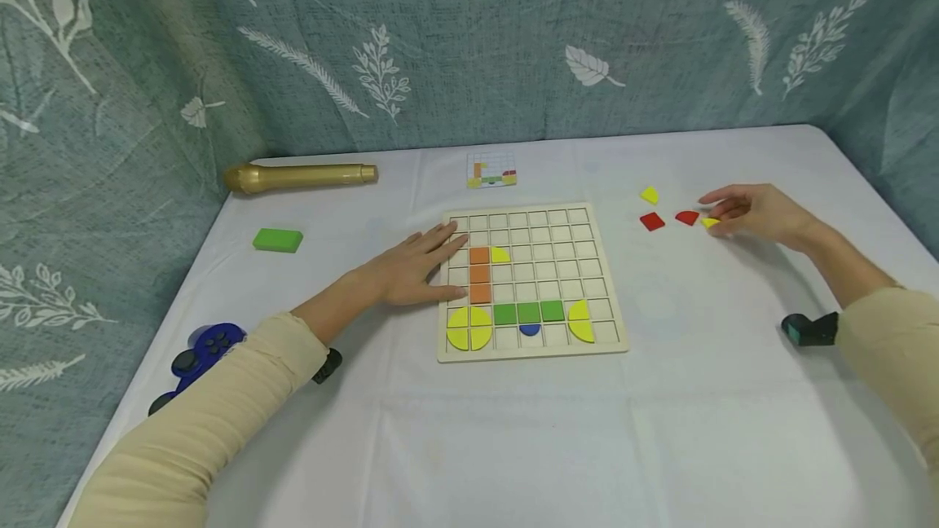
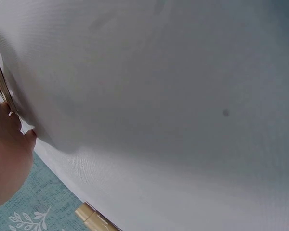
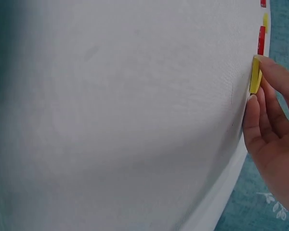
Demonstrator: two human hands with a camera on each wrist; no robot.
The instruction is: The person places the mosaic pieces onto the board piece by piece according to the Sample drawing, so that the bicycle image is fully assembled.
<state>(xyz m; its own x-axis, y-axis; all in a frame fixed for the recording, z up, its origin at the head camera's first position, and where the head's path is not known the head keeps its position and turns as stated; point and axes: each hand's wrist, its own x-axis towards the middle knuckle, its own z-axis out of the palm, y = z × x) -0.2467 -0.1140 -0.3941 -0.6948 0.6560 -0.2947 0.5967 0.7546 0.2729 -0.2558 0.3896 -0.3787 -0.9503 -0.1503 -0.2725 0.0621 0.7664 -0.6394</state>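
A square wooden grid board lies on the white table. My left hand rests at its left edge, fingers spread and fairly straight. On the board are orange squares in a column, green squares in a row, a blue half-round piece and yellow rounded pieces. Off to the right, my right hand pinches a yellow quarter-circle piece between thumb and fingers, low over the cloth. Close by lie a red rounded piece, a red square and another yellow quarter-circle.
Behind the board lies a small pattern card. A gold microphone, a green block and a blue game controller sit along the left side. Patterned teal cloth hangs behind the table.
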